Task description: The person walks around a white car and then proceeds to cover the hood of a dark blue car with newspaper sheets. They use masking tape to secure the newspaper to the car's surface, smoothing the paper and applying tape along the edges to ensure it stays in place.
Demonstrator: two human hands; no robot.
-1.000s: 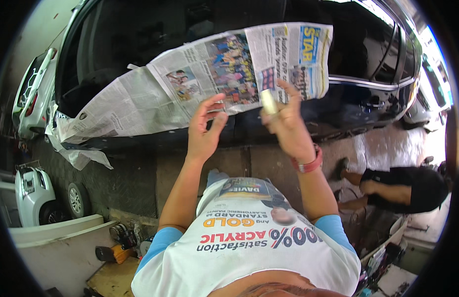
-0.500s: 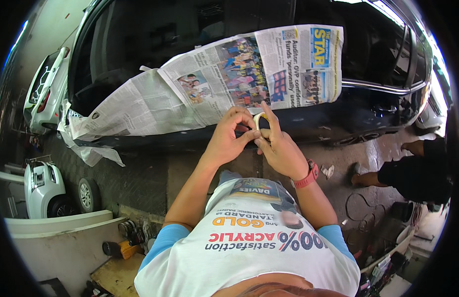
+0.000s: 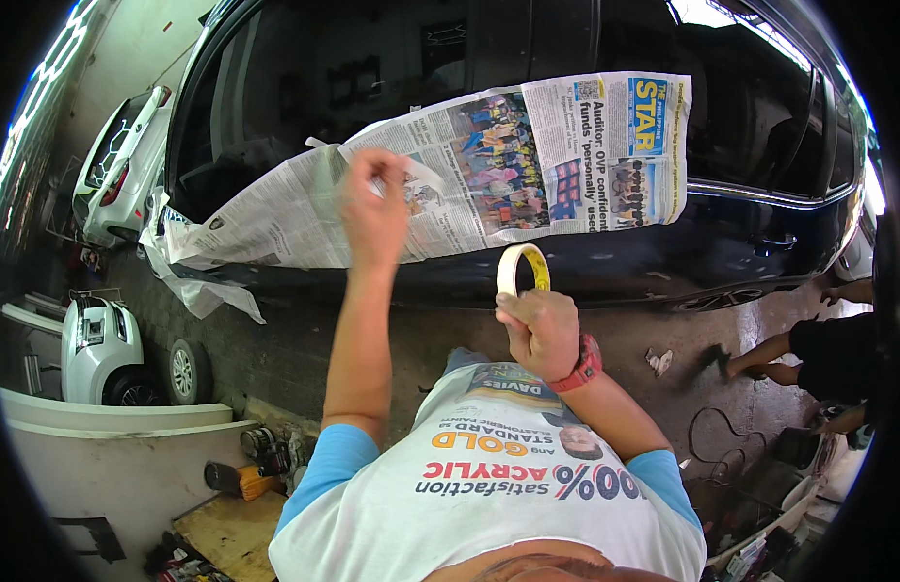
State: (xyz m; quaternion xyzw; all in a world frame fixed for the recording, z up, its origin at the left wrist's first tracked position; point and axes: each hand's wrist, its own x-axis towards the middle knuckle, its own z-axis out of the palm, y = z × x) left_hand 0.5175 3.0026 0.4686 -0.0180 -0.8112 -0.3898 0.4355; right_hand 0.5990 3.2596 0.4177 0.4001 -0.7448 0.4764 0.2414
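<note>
Left hand raised against newspaper spread over black car, pinching a pale strip, right hand gripping roll of masking tape below, white car at left.

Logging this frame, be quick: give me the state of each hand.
Left hand: raised against the newspaper on the black car, blurred, so its grip cannot be told.
Right hand: closed on a roll of tape.

The car body at the upper middle of the frame was glossy black painted metal. Matt, creased newsprint lay across it. The tape roll at centre looked like pale, matt paper.
</note>
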